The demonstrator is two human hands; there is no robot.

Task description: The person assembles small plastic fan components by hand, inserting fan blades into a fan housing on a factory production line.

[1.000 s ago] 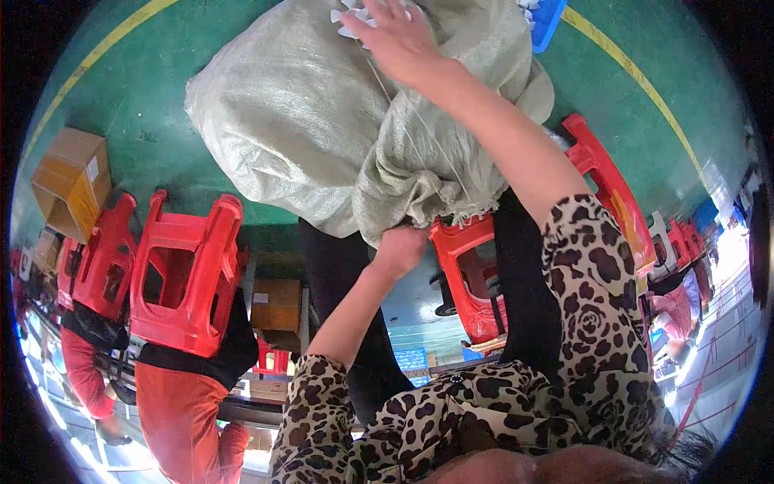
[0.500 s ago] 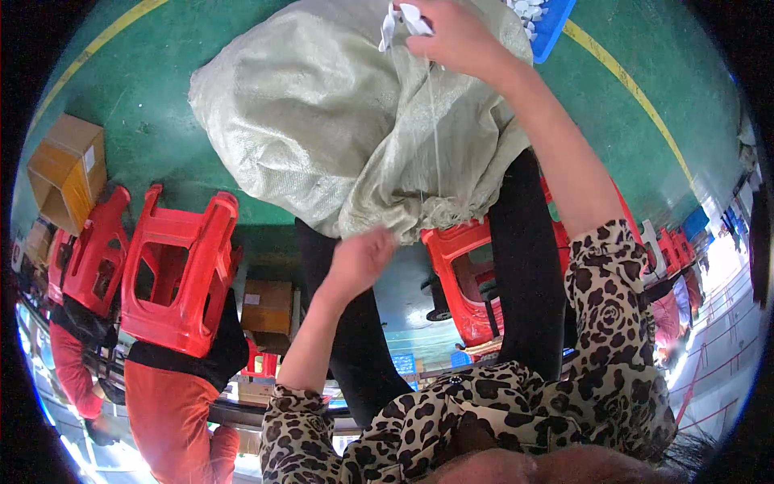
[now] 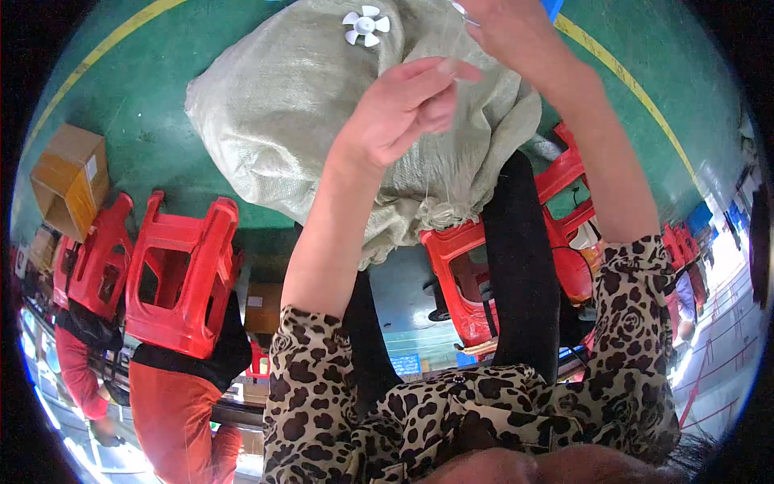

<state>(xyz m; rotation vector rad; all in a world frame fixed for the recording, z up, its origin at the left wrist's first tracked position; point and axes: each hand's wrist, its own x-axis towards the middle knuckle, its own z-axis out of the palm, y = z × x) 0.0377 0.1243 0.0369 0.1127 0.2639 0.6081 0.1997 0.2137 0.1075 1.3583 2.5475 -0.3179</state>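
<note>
A small white fan wheel [image 3: 365, 26] with several blades lies on the pale woven sack [image 3: 274, 105] in front of me. My left hand [image 3: 407, 109] hovers over the sack, its fingers curled and the thumb and index finger close together; blur hides whatever may be between them. Higher and to the right, my right hand [image 3: 516, 32] is closed, with a bit of a small white piece [image 3: 459, 8] showing at its fingertips. Most of that piece is hidden. The sack's frayed edge [image 3: 447, 211] hangs toward my legs.
A corner of a blue tray [image 3: 553, 8] shows beyond my right hand. Red plastic stools [image 3: 181, 258] stand at the left, by a person in orange trousers [image 3: 173, 411]. An open cardboard box [image 3: 71, 181] is at the far left, and another red stool [image 3: 459, 258] is between my legs.
The fan wheel held in my right hand now lies on the sack. That hand moved right toward the blue tray. My left hand rose from the sack's near edge to above its middle.
</note>
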